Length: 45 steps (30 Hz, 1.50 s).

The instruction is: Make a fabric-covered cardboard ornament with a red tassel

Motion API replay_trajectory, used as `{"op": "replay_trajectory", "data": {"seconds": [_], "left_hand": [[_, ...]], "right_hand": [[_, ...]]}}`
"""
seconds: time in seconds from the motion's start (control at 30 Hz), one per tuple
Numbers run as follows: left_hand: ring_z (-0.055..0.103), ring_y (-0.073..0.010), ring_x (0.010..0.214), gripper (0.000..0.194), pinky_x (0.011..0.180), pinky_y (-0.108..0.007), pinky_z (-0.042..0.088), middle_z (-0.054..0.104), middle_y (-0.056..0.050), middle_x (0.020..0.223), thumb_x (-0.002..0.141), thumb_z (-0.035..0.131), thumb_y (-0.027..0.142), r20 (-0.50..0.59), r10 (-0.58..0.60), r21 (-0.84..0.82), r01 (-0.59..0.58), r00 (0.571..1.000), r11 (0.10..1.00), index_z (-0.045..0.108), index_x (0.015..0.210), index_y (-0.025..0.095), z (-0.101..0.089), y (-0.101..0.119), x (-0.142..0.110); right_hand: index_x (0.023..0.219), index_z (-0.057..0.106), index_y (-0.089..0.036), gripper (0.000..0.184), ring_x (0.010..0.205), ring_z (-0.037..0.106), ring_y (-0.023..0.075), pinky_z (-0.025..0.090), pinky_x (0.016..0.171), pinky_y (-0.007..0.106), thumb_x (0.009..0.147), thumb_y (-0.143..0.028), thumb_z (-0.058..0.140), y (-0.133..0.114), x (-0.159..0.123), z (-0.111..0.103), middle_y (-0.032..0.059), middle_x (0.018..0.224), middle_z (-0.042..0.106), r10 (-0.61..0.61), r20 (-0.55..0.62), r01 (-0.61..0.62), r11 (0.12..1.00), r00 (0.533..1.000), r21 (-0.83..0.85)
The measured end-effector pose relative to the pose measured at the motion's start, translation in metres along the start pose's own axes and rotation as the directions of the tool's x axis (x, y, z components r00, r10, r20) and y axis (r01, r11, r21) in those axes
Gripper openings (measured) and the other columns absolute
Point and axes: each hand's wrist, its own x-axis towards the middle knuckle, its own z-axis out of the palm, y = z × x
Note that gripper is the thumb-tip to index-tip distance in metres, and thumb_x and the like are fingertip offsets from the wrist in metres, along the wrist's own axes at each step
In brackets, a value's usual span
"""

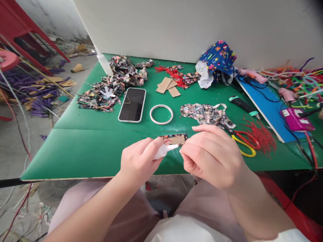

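My left hand (140, 161) is closed round a small white glue bottle (165, 150), its nozzle pointing right. My right hand (210, 154) is curled, fingertips pinched close to the nozzle tip. Just beyond both hands a small cardboard strip edged with floral fabric (175, 138) lies on the green table (83, 148). What the right fingers pinch is too small to make out.
Beyond lie a phone (132, 104), a white ring (161, 114), a floral fabric piece (203, 113), red-and-yellow scissors (243, 141), red tassel threads (262, 136), cardboard pieces (168, 86), a fabric scrap pile (111, 85), a blue board (264, 104) and a pink device (296, 119). The table's near edge is by my lap.
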Motion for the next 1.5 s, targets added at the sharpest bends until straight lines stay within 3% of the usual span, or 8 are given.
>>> {"op": "replay_trajectory", "data": {"seconds": [0.23, 0.37, 0.63, 0.83, 1.23, 1.5], "left_hand": [[0.056, -0.0132, 0.062, 0.031, 0.055, -0.023, 0.043, 0.062, -0.002, 0.075, 0.077, 0.057, 0.03, -0.047, 0.006, -0.132, -0.012, 0.999, 0.991, 0.049, 0.103, 0.016, -0.005, -0.001, 0.002], [0.057, -0.016, 0.074, 0.035, 0.063, -0.027, 0.047, 0.061, -0.007, 0.09, 0.078, 0.053, 0.019, -0.037, 0.017, -0.197, -0.024, 0.999, 0.98, 0.046, 0.113, 0.018, -0.006, -0.002, 0.002], [0.057, -0.0135, 0.072, 0.037, 0.059, -0.024, 0.049, 0.058, -0.005, 0.086, 0.066, 0.069, 0.014, -0.209, 0.0, -0.157, -0.033, 0.978, 0.987, 0.054, 0.099, 0.019, -0.004, 0.0, 0.002], [0.055, -0.0125, 0.068, 0.033, 0.058, -0.024, 0.048, 0.055, -0.004, 0.082, 0.064, 0.072, 0.015, -0.241, 0.008, -0.103, -0.034, 0.97, 0.994, 0.055, 0.092, 0.02, -0.005, 0.002, 0.003], [0.054, -0.0122, 0.067, 0.035, 0.057, -0.025, 0.047, 0.054, -0.003, 0.081, 0.063, 0.071, 0.012, -0.222, 0.006, -0.066, -0.021, 0.975, 0.998, 0.057, 0.094, 0.022, -0.005, 0.002, 0.003], [0.054, -0.0107, 0.066, 0.033, 0.057, -0.023, 0.048, 0.054, -0.002, 0.082, 0.065, 0.07, 0.014, -0.222, -0.022, -0.093, 0.002, 0.975, 0.996, 0.057, 0.095, 0.022, -0.002, 0.003, 0.002]], "right_hand": [[0.081, 0.055, -0.019, 0.008, 0.072, 0.056, 0.0126, 0.048, 0.07, 0.029, 0.077, -0.012, 0.055, 0.002, 0.002, 0.004, 0.0003, 0.072, 0.061, 0.147, -0.056, -0.14, 0.983, 0.987, 0.123], [0.083, 0.057, -0.018, 0.01, 0.072, 0.058, 0.0123, 0.049, 0.069, 0.028, 0.076, -0.012, 0.056, -0.001, 0.002, 0.005, 0.0004, 0.074, 0.062, 0.2, -0.07, -0.183, 0.964, 0.977, 0.193], [0.085, 0.059, -0.019, 0.012, 0.074, 0.061, 0.013, 0.051, 0.069, 0.027, 0.077, -0.011, 0.055, -0.006, 0.004, 0.006, 0.0017, 0.078, 0.066, 0.285, -0.066, -0.257, 0.926, 0.956, 0.278], [0.083, 0.06, -0.018, 0.012, 0.074, 0.062, 0.0133, 0.051, 0.068, 0.027, 0.075, -0.01, 0.057, -0.006, 0.006, 0.005, 0.0026, 0.077, 0.067, 0.28, -0.073, -0.25, 0.927, 0.957, 0.278], [0.088, 0.06, -0.018, 0.015, 0.075, 0.062, 0.0135, 0.052, 0.073, 0.027, 0.075, -0.01, 0.058, -0.007, 0.0, 0.007, 0.0017, 0.077, 0.067, 0.212, -0.127, -0.2, 0.975, 0.969, 0.102], [0.089, 0.06, -0.019, 0.015, 0.074, 0.063, 0.0131, 0.052, 0.07, 0.025, 0.078, -0.012, 0.054, -0.007, 0.001, 0.009, 0.0018, 0.079, 0.067, 0.272, -0.114, -0.254, 0.956, 0.955, 0.148]]}}
